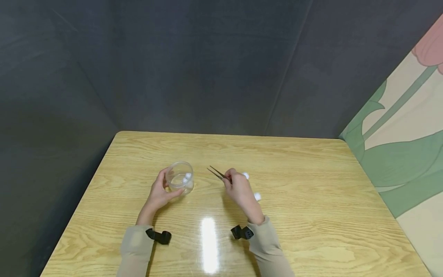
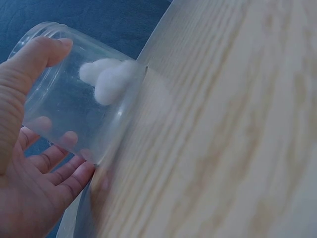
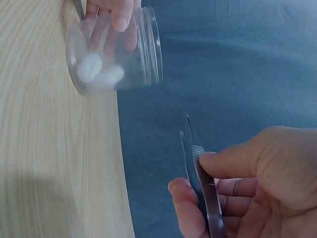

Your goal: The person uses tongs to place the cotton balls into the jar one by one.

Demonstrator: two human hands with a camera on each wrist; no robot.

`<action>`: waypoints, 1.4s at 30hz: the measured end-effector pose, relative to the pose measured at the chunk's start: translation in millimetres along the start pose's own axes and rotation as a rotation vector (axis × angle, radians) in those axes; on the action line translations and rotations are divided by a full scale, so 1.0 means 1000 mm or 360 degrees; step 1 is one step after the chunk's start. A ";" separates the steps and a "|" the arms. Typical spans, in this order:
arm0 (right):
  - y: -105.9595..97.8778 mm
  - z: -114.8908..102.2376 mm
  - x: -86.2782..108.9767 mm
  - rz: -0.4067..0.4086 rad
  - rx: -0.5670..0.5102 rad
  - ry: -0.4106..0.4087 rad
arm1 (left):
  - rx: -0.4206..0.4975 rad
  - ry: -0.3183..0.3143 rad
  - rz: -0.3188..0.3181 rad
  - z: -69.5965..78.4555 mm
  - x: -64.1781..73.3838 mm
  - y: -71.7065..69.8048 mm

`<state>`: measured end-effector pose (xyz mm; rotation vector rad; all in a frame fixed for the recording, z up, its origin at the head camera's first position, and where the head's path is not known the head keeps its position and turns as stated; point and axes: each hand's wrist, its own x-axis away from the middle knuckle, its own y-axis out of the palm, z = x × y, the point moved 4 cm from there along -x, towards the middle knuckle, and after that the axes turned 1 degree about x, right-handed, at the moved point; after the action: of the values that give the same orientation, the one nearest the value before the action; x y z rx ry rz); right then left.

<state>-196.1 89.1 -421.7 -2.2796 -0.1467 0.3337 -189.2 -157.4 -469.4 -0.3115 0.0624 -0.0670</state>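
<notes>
My left hand (image 1: 160, 194) grips a clear plastic jar (image 1: 176, 179) from its left side, the thumb on the near wall and the fingers round the far one. White cotton balls (image 2: 111, 79) lie together at the bottom of the jar, which stands upright with its mouth uncovered. To the right, my right hand (image 1: 240, 189) pinches metal tweezers (image 3: 210, 198) between thumb and fingers. The tweezers' tips are apart with nothing between them, and they point toward the jar. Beside the right hand, one cotton ball (image 1: 245, 175) lies past the knuckles and another cotton ball (image 1: 257, 196) by the wrist.
Both hands work over a light wooden table (image 1: 328, 200). A dark cloth (image 1: 207, 69) hangs behind its far edge, and a floral curtain (image 1: 408, 161) borders the right side. Small black wrist cameras sit on both sleeves.
</notes>
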 end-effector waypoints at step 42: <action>-0.032 0.041 0.004 0.0048 0.0055 0.0162 | -0.0004 -0.0010 -0.0010 0.000 0.000 0.000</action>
<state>-204.0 140.6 -424.6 -2.2611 -0.0543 0.2336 -188.7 -157.3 -469.3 -0.3146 0.0552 -0.0722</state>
